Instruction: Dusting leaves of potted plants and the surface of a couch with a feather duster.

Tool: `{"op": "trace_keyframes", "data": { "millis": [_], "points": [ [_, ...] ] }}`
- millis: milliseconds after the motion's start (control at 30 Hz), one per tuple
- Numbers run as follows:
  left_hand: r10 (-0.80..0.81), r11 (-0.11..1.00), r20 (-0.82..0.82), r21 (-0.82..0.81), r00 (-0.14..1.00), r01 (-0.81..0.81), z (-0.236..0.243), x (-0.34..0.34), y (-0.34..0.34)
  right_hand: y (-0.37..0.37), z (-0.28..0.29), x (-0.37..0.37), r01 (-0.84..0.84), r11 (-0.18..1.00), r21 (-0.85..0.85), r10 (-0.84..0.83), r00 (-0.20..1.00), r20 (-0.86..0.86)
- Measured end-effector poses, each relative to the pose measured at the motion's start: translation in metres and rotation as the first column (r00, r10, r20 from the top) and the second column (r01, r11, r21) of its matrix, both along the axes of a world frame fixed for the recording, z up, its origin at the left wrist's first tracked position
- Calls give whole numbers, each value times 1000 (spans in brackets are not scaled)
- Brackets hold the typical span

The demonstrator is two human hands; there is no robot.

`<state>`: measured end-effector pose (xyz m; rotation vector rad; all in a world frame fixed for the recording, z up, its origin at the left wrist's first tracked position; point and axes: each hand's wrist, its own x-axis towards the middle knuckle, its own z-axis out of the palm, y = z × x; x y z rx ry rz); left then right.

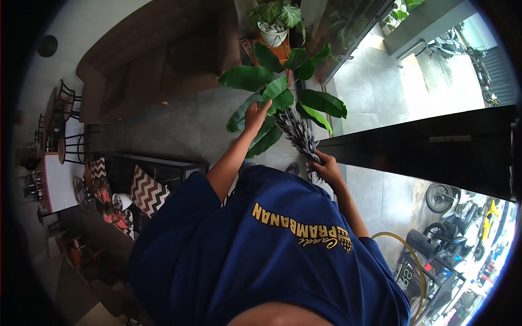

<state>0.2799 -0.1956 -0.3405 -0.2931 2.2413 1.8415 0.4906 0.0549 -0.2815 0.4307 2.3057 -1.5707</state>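
In front of me stands a potted plant with broad green leaves (244, 79); its pot is hidden from this angle. My left hand (255, 116) is closed at the edge of one middle leaf (279, 93), with the fingers partly out of sight. A fluffy grey feather duster (296, 130) is gripped near its lower end by my right hand (326, 165). The duster slants up and left, and its tip is under the leaves, close to my left hand.
A brown sofa (147, 60) stands at the far left. Beyond the plant, a white pot (273, 37) of stones and leaves rests on a stand. A dark door panel (418, 146) juts in at the right. Patterned cushions (148, 190) lie at the lower left; motorbikes (451, 228) are outside.
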Motion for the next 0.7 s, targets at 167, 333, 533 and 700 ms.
{"op": "trace_keyframes", "data": {
  "millis": [167,333,533,700],
  "points": [
    [16,994,-257,-99,966,-42,-17,-19,-8,-2,-7,-8,-46,984,170,65,992,-107],
    [82,996,23,-34,996,-81,-8,-39,-30,-7,-1,-2,-131,964,-231,128,991,-26],
    [-14,1000,-22,-2,1000,14,-4,-59,-38,-25,-1,-17,9,1000,-8,-10,996,-83],
    [-3,1000,-109,-27,994,0,-11,-67,-47,-28,13,-16,-44,994,-98,44,999,-6]
  ]
}}
